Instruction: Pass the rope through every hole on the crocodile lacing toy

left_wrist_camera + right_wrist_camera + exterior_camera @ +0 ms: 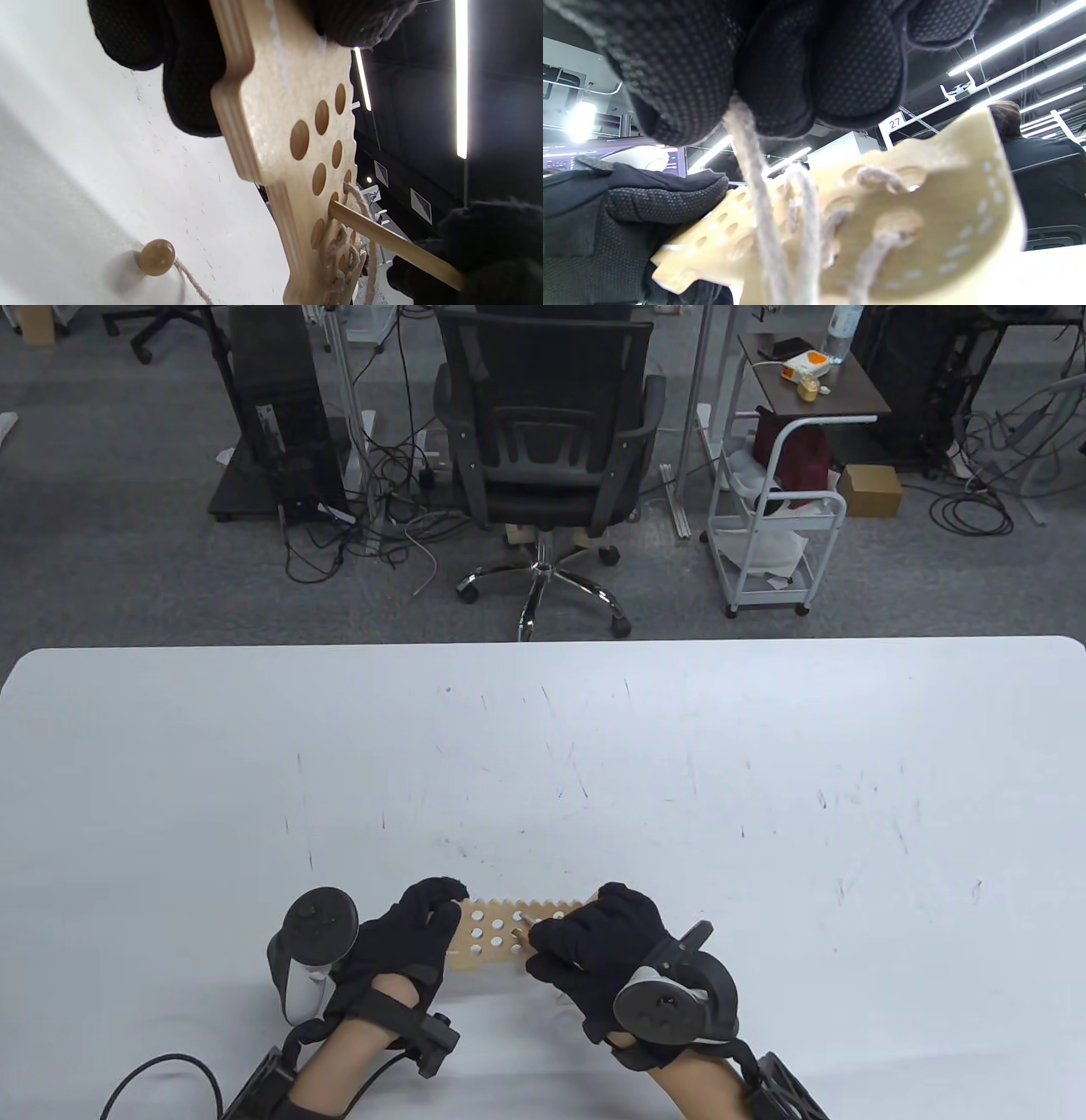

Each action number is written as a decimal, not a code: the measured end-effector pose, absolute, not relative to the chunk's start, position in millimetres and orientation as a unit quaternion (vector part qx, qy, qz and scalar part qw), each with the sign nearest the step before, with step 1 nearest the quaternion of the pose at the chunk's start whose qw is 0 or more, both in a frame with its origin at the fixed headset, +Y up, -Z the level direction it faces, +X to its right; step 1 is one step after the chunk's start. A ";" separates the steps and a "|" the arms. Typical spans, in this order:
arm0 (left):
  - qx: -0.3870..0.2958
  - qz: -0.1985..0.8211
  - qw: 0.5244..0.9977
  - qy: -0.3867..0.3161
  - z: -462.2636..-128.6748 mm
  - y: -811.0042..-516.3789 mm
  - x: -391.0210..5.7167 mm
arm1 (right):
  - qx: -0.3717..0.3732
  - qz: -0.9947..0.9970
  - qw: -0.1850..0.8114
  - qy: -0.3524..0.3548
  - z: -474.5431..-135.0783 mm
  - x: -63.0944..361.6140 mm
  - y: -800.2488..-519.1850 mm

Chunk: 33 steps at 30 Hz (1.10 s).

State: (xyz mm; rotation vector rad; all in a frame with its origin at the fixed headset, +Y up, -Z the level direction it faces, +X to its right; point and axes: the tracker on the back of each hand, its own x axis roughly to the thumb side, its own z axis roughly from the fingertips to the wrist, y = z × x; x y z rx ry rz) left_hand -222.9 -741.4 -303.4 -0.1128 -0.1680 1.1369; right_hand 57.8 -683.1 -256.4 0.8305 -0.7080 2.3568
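The wooden crocodile lacing board [501, 931] is held a little above the white table [543, 780] near its front edge. My left hand [416, 937] grips the board's left end; the left wrist view shows the board [292, 140] with several empty holes. My right hand [594, 946] holds the wooden needle [394, 245], whose tip sits in a hole in the board. The beige rope [755, 178] runs from my right fingers [780, 63] down to the board [925, 203], where it is laced through several holes. A wooden bead [157, 257] on the rope lies on the table.
A black office chair [547, 449] stands beyond the table's far edge, with a white cart [776, 517] to its right. The hands work close to the table's front edge.
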 end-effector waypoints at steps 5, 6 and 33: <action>-0.053 0.537 0.836 -0.099 -302.2 -739.9 -218.5 | 0.290 0.882 0.268 -0.258 -257.8 58.3 -684.0; -0.055 0.538 0.835 -0.105 -302.0 -739.8 -217.4 | 0.287 0.883 0.269 -0.256 -258.1 58.4 -684.2; -0.062 0.536 0.819 -0.193 -299.6 -734.7 -202.0 | 0.207 0.925 0.271 -0.170 -273.8 61.2 -698.1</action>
